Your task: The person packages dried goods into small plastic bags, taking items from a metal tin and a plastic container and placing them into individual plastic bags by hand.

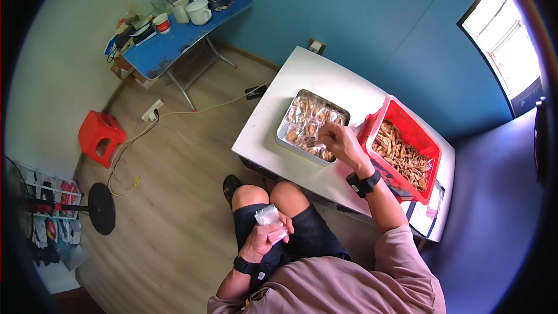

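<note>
My left hand (264, 240) rests over my lap, its fingers closed around clear plastic bags (267, 216). On the white table, a rectangular metal tin (281, 137) holds small clear packets (302, 117) with brown dried slices inside. My right hand (344, 144) is over the tin's right side, fingers bent together in a pinch. Whatever is between those fingertips is too small or hidden to make out. Just right of this hand stands a red plastic basket (432, 146), part filled with loose brown dried pieces (401, 154).
The white table (264, 117) stands against a blue wall. Partly under the basket lies a clipboard (427, 218). To the left are a red stool (102, 138), a power strip (152, 110) with cables, and a fan base (102, 208). A blue table (168, 46) holds cups and pans.
</note>
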The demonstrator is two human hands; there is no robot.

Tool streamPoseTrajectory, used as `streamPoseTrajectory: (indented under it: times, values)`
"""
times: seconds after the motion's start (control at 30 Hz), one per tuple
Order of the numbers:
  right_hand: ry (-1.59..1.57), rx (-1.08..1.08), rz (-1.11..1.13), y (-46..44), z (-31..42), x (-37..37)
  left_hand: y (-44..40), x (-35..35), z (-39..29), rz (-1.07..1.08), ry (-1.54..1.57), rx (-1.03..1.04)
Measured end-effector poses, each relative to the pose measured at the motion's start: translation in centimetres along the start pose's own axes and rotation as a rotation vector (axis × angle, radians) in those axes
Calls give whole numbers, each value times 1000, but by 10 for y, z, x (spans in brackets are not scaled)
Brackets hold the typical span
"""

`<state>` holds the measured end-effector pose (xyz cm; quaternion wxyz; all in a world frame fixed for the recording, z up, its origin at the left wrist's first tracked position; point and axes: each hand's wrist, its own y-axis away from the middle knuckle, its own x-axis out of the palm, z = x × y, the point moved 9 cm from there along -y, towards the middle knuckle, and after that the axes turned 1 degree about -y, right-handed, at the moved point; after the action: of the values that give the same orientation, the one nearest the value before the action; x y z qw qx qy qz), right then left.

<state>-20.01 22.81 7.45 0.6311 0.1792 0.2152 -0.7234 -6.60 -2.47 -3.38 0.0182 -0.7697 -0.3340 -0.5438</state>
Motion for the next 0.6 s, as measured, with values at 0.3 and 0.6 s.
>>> streamPoseTrajectory:
  times: [0.3, 0.6]
  values:
    - [-323, 217, 44, 43, 35, -5, 1, 33, -48, -20, -88, 262]
    - [-518, 238, 169, 109, 63, 47, 8, 62, -43, -230, -244, 308]
